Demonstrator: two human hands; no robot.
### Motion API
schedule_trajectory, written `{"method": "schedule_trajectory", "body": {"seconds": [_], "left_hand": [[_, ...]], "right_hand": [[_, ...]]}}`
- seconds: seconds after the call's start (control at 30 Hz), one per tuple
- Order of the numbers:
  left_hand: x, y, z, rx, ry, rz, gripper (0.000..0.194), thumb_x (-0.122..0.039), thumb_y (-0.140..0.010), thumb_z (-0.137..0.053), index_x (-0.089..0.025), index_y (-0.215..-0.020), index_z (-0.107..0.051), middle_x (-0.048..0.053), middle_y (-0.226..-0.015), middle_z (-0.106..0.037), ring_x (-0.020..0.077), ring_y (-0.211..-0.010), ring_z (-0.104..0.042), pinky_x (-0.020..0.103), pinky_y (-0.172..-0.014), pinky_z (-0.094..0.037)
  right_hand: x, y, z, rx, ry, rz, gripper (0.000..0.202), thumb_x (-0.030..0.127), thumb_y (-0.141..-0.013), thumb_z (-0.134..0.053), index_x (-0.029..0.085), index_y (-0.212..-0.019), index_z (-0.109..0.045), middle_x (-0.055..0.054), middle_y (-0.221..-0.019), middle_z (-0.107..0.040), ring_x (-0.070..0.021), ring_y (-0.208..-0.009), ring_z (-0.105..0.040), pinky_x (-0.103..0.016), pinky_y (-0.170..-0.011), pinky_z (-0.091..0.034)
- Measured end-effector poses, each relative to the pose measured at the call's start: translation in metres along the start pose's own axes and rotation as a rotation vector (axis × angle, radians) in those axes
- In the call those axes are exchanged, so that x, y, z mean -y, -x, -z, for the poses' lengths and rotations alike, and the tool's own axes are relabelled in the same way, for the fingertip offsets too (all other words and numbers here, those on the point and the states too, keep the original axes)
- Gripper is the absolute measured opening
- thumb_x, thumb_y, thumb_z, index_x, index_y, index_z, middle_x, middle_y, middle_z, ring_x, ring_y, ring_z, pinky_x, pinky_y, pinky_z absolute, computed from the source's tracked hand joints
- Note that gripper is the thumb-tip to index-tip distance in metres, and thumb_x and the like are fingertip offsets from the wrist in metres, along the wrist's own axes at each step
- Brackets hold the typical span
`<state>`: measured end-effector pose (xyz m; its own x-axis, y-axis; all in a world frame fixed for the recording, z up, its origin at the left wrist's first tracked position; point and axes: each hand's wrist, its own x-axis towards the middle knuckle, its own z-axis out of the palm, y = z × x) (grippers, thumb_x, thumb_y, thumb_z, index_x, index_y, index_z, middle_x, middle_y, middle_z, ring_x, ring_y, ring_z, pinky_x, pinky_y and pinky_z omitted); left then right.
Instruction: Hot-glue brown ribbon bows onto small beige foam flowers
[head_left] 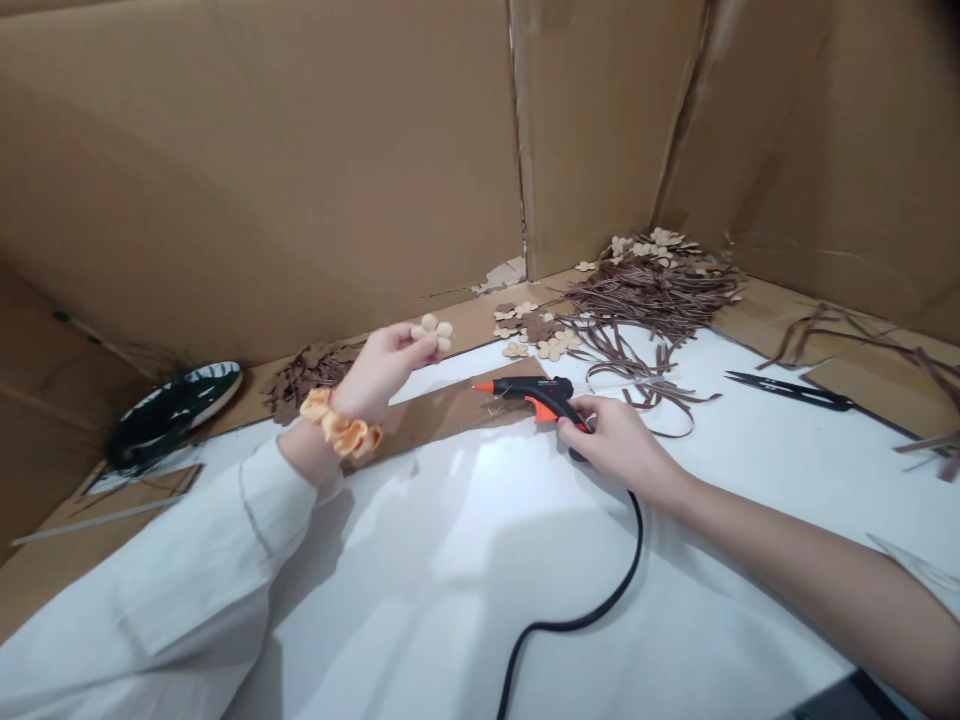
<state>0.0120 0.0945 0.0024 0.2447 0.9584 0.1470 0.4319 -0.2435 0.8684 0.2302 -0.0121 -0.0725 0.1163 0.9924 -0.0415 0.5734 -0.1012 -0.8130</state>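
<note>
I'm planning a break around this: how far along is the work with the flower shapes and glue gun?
Shaping looks done: cream flower shapes lie loose by a heap of brown strips. In progress: the left hand holds a cream flower, the right hand the glue gun, its nozzle apart from the flower. Much gluing is probably left, as many pieces look loose; any joined ones I can't make out.

The cream flower point(433, 331), small with rounded petals, is pinched in the left hand point(386, 362), raised beyond the cardboard strip point(431, 420); it may be felt or suede, though the view is too small to settle it. The glue gun point(534, 389), black (orange at nozzle and trigger), is in the right hand point(621, 445), nozzle pointing left over the strip, its black cord point(574, 626) curving below
</note>
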Motion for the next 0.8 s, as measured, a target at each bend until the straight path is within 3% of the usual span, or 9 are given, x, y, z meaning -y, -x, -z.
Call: {"method": "schedule_trajectory", "body": {"seconds": [0.1, 0.17, 0.37, 0.47, 0.57, 0.67, 0.8], "left_hand": [[0.019, 0.033, -0.002, 0.015, 0.164, 0.174, 0.021, -0.035, -0.069, -0.067, -0.015, -0.067, -0.061, 0.004, -0.079, -0.065, 0.0147, -0.076, -0.055, 0.026, -0.072, -0.041], [0.034, 0.045, -0.009, 0.012, 0.196, 0.217, 0.029, -0.044, -0.069, -0.066, -0.016, -0.068, -0.061, 0.003, -0.076, -0.063, 0.0141, -0.07, -0.053, 0.026, -0.067, -0.04], [0.058, 0.052, -0.025, 0.028, 0.262, 0.244, 0.034, -0.049, -0.068, -0.065, -0.016, -0.071, -0.058, 0.005, -0.078, -0.065, 0.0159, -0.071, -0.055, 0.028, -0.067, -0.042], [0.058, 0.054, -0.024, 0.038, 0.269, 0.26, 0.029, -0.044, -0.071, -0.064, -0.016, -0.071, -0.058, 0.006, -0.079, -0.065, 0.0162, -0.073, -0.056, 0.028, -0.069, -0.044], [0.053, 0.057, -0.024, 0.018, 0.269, 0.261, 0.024, -0.039, -0.076, -0.058, -0.015, -0.073, -0.059, 0.006, -0.081, -0.065, 0.0169, -0.076, -0.058, 0.028, -0.072, -0.045], [0.043, 0.056, -0.032, -0.017, 0.258, 0.244, 0.02, -0.03, -0.081, -0.05, -0.017, -0.068, -0.057, 0.005, -0.078, -0.065, 0.017, -0.077, -0.058, 0.028, -0.072, -0.045], [0.032, 0.052, -0.044, -0.038, 0.252, 0.207, 0.028, -0.021, -0.084, -0.04, -0.019, -0.058, -0.049, 0.003, -0.07, -0.062, 0.0156, -0.072, -0.056, 0.027, -0.072, -0.043]], "right_hand": [[0.001, 0.002, 0.001, -0.029, -0.091, -0.035, 0.026, 0.026, -0.071, -0.052, 0.015, -0.089, -0.067, -0.001, -0.068, -0.063, -0.0129, -0.056, -0.051, -0.024, -0.053, -0.035], [0.002, 0.003, -0.001, -0.037, -0.146, -0.054, 0.026, 0.026, -0.071, -0.052, 0.015, -0.09, -0.065, -0.002, -0.071, -0.064, -0.0129, -0.056, -0.052, -0.024, -0.053, -0.037], [0.001, 0.002, -0.004, -0.1, -0.268, -0.083, 0.029, 0.029, -0.069, -0.055, 0.016, -0.095, -0.051, -0.006, -0.084, -0.069, -0.014, -0.064, -0.057, -0.024, -0.056, -0.041], [0.002, 0.003, -0.001, -0.134, -0.367, -0.079, 0.036, 0.032, -0.067, -0.06, 0.017, -0.097, -0.047, -0.005, -0.084, -0.066, -0.0143, -0.066, -0.056, -0.024, -0.056, -0.042], [0.007, 0.008, 0.004, -0.118, -0.334, -0.018, 0.028, 0.036, -0.071, -0.061, 0.017, -0.089, -0.053, -0.001, -0.075, -0.059, -0.0136, -0.063, -0.052, -0.024, -0.053, -0.041], [0.01, 0.014, 0.008, -0.119, -0.266, 0.018, 0.027, 0.045, -0.078, -0.056, 0.019, -0.075, -0.052, 0.003, -0.06, -0.048, -0.0113, -0.054, -0.044, -0.023, -0.048, -0.036], [0.012, 0.016, 0.01, -0.145, -0.319, -0.009, 0.033, 0.05, -0.083, -0.049, 0.02, -0.07, -0.046, 0.003, -0.058, -0.049, -0.0106, -0.053, -0.045, -0.022, -0.049, -0.036]]}}
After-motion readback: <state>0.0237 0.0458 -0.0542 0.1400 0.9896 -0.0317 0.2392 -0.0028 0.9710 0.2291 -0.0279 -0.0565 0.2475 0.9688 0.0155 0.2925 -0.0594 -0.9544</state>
